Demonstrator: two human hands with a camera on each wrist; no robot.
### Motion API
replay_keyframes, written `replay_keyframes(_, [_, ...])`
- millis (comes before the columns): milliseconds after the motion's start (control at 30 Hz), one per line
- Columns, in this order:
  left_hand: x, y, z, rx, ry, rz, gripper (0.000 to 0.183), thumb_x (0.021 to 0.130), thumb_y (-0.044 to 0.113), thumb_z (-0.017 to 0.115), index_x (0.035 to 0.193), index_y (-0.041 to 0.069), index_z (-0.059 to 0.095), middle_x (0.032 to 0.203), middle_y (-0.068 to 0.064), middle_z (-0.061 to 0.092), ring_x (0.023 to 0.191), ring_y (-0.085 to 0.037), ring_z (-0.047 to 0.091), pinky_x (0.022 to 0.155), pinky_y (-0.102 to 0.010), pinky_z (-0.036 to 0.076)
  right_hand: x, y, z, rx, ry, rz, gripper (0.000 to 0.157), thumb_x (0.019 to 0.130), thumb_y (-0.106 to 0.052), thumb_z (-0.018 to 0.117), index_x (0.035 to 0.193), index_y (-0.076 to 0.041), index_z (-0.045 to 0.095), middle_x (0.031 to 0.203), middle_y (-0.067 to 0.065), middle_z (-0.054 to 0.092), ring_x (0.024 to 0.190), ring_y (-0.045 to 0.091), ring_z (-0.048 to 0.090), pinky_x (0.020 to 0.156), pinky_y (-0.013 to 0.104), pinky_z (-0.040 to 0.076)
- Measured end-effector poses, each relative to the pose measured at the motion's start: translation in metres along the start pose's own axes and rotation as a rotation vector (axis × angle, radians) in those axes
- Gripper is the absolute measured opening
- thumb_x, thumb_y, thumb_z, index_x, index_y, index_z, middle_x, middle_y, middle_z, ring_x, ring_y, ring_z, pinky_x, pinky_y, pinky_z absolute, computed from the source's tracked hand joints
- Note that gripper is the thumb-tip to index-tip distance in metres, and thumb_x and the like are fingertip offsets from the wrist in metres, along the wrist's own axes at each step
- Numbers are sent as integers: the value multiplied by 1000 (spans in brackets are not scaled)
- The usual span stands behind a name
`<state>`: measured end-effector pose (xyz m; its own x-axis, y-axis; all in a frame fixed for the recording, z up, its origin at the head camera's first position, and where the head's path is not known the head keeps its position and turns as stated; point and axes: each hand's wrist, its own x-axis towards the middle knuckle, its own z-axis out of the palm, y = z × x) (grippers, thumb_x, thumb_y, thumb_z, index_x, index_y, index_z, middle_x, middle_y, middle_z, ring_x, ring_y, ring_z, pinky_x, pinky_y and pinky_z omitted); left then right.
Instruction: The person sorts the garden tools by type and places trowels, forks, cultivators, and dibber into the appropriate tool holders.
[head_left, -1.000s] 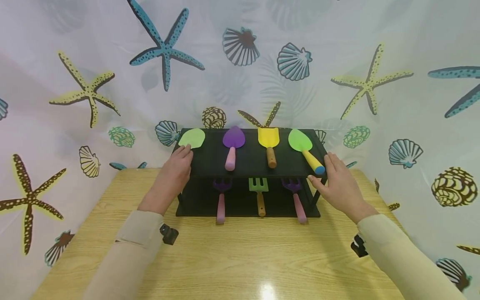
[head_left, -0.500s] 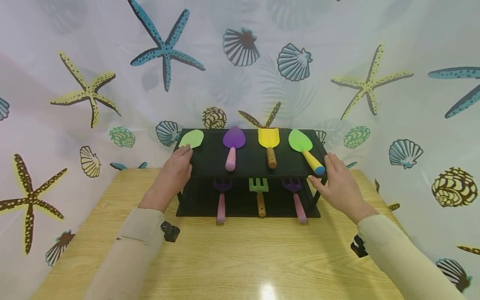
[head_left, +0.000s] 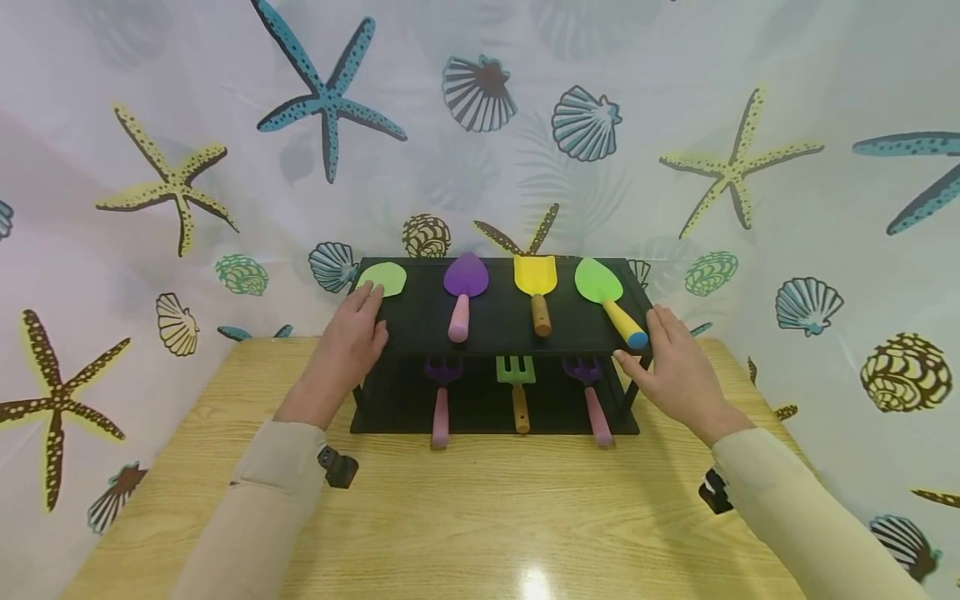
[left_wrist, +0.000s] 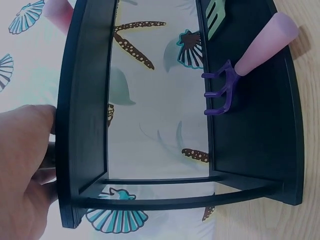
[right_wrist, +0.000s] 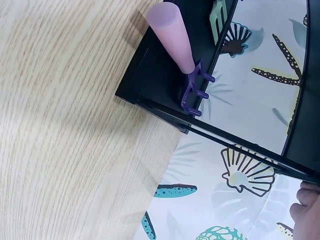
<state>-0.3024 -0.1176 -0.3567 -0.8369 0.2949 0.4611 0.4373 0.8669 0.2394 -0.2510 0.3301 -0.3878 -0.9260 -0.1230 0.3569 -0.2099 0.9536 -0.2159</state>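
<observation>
A black two-tier rack [head_left: 498, 329] stands on the table. My left hand [head_left: 348, 342] is over its upper left corner, with fingers on a trowel with a pale green leaf-shaped blade [head_left: 388, 275]. The left wrist view shows a dark handle [left_wrist: 48, 157] between thumb and fingers; the rest is hidden. My right hand [head_left: 678, 371] holds the rack's right end, thumb at the front edge and fingers along the side. Beside it lies a green trowel [head_left: 600, 282] with a yellow handle and blue end. A purple trowel [head_left: 467, 275] and a yellow shovel [head_left: 536, 275] lie between.
On the lower tier lie a purple fork [head_left: 440, 415] with a pink handle, a green fork [head_left: 516, 371] and another purple fork [head_left: 597, 417], handles toward me. The wooden table [head_left: 480, 508] extends in front. A shell-patterned cloth [head_left: 480, 175] hangs close behind the rack.
The pale green blade has turned slightly and shows less, as my left fingers have shifted a little over it. My right hand stays in place on the rack.
</observation>
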Motion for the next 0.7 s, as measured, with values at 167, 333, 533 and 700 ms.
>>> replay_keyframes(167, [-9,-3,-3,-58,55,-6,67,95,10,65,151,-5,32,155,-26,37,143,-40,38,114,-50,38,0,1,0,-1,-6,5,93,97,-58,51,150,13,24,158,32,24,144,50,27,116,64,27])
replay_keyframes(333, [-21,-6,-7,-59,98,-2,71,93,12,67,152,-4,31,156,-25,36,142,-40,39,112,-51,40,0,2,0,3,-9,1,93,97,-58,51,150,13,24,158,33,24,145,50,26,116,64,27])
replay_keyframes(533, [-38,-11,-12,-53,119,-16,74,93,13,67,154,-2,27,155,-25,35,141,-41,39,111,-54,41,-1,4,0,6,-19,2,93,97,-57,51,151,13,22,158,33,22,146,50,24,116,64,26])
replay_keyframes(700, [-54,-14,-12,-83,140,-20,72,93,12,66,153,-4,28,155,-26,34,141,-42,38,111,-56,40,-2,6,-5,15,-33,7,93,98,-57,50,152,13,19,158,33,20,146,51,22,116,65,25])
